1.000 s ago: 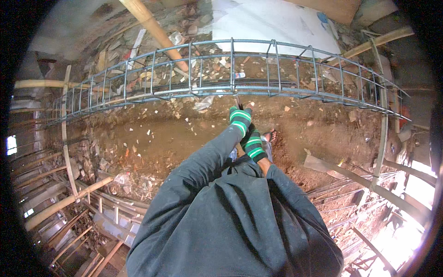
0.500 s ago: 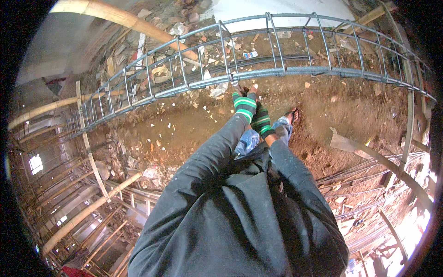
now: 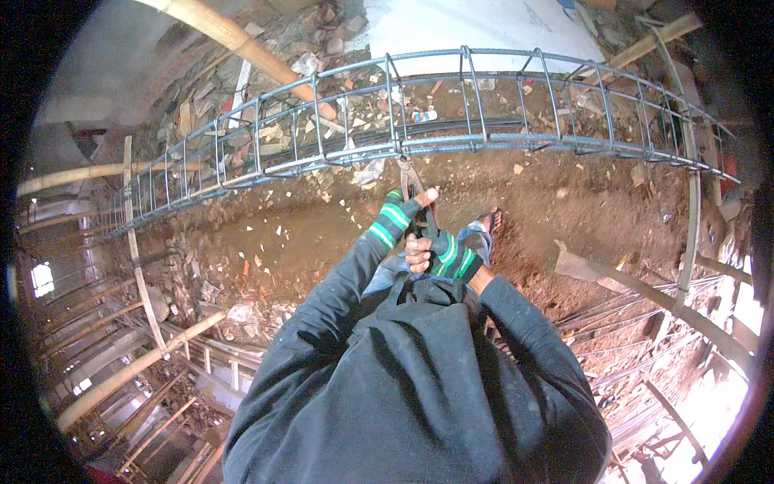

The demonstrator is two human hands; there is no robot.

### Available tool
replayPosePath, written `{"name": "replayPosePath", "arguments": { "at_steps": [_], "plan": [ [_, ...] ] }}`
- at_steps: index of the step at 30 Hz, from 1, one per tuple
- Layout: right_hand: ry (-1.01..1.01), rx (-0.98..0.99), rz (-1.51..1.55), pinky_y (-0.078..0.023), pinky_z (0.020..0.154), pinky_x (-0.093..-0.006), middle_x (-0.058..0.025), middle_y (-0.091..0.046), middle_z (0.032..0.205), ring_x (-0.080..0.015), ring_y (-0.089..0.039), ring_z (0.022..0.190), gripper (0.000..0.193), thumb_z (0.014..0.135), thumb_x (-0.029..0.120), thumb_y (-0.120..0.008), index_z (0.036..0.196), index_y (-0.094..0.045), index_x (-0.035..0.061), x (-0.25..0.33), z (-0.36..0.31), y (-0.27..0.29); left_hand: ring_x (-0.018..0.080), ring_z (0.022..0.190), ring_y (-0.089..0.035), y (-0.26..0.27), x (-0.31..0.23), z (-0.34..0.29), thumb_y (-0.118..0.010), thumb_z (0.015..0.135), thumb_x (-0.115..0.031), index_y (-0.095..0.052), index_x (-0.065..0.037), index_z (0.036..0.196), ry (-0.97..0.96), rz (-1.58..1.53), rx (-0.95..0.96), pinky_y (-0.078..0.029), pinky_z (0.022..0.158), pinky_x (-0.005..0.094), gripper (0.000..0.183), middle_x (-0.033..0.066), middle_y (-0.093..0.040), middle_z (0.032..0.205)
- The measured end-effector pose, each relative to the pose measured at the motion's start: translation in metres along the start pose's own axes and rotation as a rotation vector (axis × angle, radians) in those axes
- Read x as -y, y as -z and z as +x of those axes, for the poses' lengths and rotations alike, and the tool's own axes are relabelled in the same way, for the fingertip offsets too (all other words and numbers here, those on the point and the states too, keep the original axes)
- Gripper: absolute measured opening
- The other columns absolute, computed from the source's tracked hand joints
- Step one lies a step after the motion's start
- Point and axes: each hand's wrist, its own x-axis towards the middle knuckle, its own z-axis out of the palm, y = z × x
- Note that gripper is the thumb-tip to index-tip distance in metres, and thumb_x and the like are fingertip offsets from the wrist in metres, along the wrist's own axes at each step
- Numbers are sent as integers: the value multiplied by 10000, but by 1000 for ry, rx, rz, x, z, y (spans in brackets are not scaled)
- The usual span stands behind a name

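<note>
A pair of metal pincers [image 3: 409, 176] points away from me, jaws close to the near lower bars of a long rebar cage [image 3: 500, 143]. Whether the jaws touch the steel I cannot tell. My left hand [image 3: 401, 213], in a dark fingerless glove with green stripes, is closed around the pincers' upper handle part, thumb on top. Lower and nearer to my body, my right hand [image 3: 442, 253] wears a matching glove. Its fingers are curled in at the lower end of a handle, partly hiding it.
Bamboo poles [image 3: 234, 44] lean at the far left, and a wooden post [image 3: 689, 202] stands right. Rubble and a white sheet [image 3: 476, 28] lie beyond the cage. Loose rods [image 3: 637, 315] lie at the right on the dirt [image 3: 532, 234]. My sandalled foot [image 3: 493, 219] is below the cage.
My hands have drawn back from the cage toward my body and moved apart, the right one lower. The pincers, hidden before, now show. The view has shifted slightly.
</note>
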Motion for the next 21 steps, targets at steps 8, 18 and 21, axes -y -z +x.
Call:
{"name": "replayPosePath", "arguments": {
  "at_steps": [8, 18, 21],
  "plan": [
    [297, -310, -632, -566, 706, -321, -124, -720, 1017, -198, -704, 869, 486, 1027, 440, -603, 1102, -672, -36, 18, -25, -45, 213, 982, -704, 17, 21, 21, -805, 862, -433, -672, 13, 1216, -98, -57, 253, -566, 877, 363, 584, 138, -734, 1115],
    [71, -119, -486, -539, 995, -508, -203, -656, 1238, -364, -675, 1124, 536, 1021, 419, -605, 1391, -516, 42, 64, -47, -38, 363, 1333, -548, 7, 19, 44, -789, 824, -533, -380, 50, 1510, -176, -442, 667, -434, 1140, 500, 989, 234, -510, 1493],
    [51, -311, -525, -548, 927, -498, -171, -683, 1107, -347, -687, 1005, 506, 1020, 437, -601, 1332, -549, 43, 67, -49, -35, 372, 1300, -569, -4, 18, 48, -794, 867, -407, -605, 16, 1242, -123, -764, 758, -443, 1134, 523, 596, 261, -513, 1479]
  ]
}}
